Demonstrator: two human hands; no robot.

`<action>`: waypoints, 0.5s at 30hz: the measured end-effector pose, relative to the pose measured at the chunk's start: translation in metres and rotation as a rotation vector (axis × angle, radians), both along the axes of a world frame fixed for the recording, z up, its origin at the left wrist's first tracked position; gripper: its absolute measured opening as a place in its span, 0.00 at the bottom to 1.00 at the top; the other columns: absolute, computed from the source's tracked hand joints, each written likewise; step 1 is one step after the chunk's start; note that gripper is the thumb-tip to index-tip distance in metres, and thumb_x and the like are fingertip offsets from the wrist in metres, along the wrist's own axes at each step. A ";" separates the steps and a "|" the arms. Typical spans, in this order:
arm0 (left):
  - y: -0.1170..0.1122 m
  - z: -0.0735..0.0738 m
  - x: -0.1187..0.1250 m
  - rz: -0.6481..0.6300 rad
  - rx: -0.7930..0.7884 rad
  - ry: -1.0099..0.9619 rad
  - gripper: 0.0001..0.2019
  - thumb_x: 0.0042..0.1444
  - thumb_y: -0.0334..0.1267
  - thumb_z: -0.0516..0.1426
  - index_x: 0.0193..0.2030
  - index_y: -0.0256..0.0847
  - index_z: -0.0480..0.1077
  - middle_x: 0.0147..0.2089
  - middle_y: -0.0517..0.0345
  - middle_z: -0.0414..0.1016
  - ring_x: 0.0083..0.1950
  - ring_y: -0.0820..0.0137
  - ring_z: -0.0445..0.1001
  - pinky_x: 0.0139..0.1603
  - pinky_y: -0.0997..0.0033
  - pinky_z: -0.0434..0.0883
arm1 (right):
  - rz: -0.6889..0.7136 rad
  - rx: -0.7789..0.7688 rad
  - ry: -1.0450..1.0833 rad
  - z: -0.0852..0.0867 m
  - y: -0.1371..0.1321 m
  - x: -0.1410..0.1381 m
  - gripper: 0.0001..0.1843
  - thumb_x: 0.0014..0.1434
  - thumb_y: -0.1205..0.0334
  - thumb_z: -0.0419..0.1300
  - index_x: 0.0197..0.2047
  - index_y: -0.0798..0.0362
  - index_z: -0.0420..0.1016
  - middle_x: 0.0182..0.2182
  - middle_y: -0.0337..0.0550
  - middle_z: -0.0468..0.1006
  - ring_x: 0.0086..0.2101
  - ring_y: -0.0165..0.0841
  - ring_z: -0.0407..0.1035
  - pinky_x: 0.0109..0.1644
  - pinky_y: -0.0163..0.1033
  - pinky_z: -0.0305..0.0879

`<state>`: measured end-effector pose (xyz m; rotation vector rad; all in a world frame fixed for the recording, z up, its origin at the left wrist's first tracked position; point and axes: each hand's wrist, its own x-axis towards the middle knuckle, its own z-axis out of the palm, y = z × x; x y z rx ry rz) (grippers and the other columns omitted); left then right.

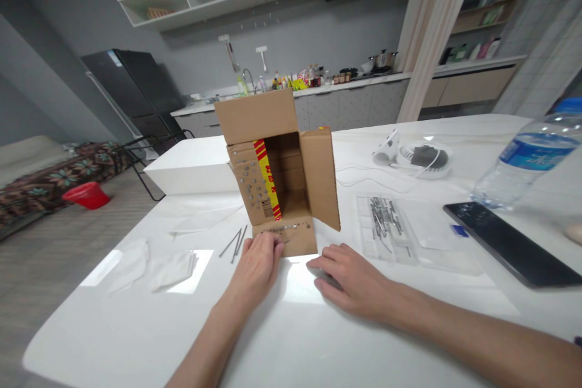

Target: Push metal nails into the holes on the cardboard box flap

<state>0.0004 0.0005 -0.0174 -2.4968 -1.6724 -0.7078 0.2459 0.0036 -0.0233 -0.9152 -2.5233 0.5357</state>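
An open cardboard box (286, 176) stands on the white table with its flaps spread. Its left flap (250, 179) carries many grey nail heads and a strip of red-and-yellow tape. On the bottom flap (297, 245), lying towards me, runs a row of nail heads. My left hand (261, 257) rests on that flap's left part, fingers closed; a thin dark nail (285, 241) shows at the fingertips. Just right of the flap, my right hand (348, 276) lies on the table, holding nothing, thumb and index finger apart. Several long nails (236, 244) lie left of the box.
A clear plastic case (364, 236) of nails sits to the right, near a black phone (509, 242) and a water bottle (522, 157). Beyond are a white round device (404, 154) and cable. White tissues (173, 270) lie left; a white block (186, 167) stands behind them.
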 end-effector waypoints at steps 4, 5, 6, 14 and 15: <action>0.002 0.010 -0.008 0.097 0.065 -0.176 0.07 0.69 0.38 0.47 0.42 0.44 0.66 0.38 0.56 0.76 0.39 0.63 0.75 0.44 0.59 0.69 | 0.001 -0.006 0.000 0.002 -0.001 0.000 0.10 0.66 0.66 0.56 0.49 0.52 0.75 0.37 0.45 0.75 0.40 0.38 0.67 0.45 0.44 0.58; 0.003 0.011 -0.010 0.120 0.081 -0.217 0.07 0.68 0.39 0.48 0.42 0.44 0.67 0.38 0.56 0.76 0.39 0.63 0.75 0.43 0.60 0.69 | 0.003 -0.009 -0.002 0.003 -0.001 0.000 0.10 0.66 0.66 0.56 0.49 0.52 0.75 0.37 0.45 0.75 0.39 0.38 0.67 0.45 0.44 0.57; 0.003 0.013 -0.010 0.142 0.095 -0.254 0.07 0.68 0.40 0.49 0.41 0.44 0.67 0.37 0.56 0.75 0.39 0.63 0.75 0.42 0.60 0.70 | 0.004 -0.012 -0.004 0.003 -0.001 0.000 0.10 0.66 0.66 0.56 0.48 0.52 0.75 0.37 0.45 0.75 0.39 0.38 0.67 0.45 0.44 0.57; 0.006 0.014 -0.012 0.226 0.094 -0.407 0.08 0.65 0.42 0.52 0.42 0.44 0.71 0.38 0.55 0.76 0.39 0.64 0.76 0.43 0.61 0.73 | 0.005 -0.003 0.008 0.004 -0.001 0.000 0.09 0.66 0.66 0.55 0.47 0.52 0.74 0.36 0.44 0.74 0.38 0.37 0.67 0.44 0.43 0.57; 0.007 0.014 -0.013 0.232 0.100 -0.407 0.08 0.64 0.42 0.53 0.42 0.43 0.71 0.38 0.55 0.76 0.39 0.64 0.76 0.44 0.60 0.73 | 0.004 -0.003 0.008 0.004 -0.001 0.000 0.09 0.66 0.66 0.55 0.47 0.52 0.74 0.36 0.44 0.74 0.38 0.37 0.67 0.44 0.43 0.57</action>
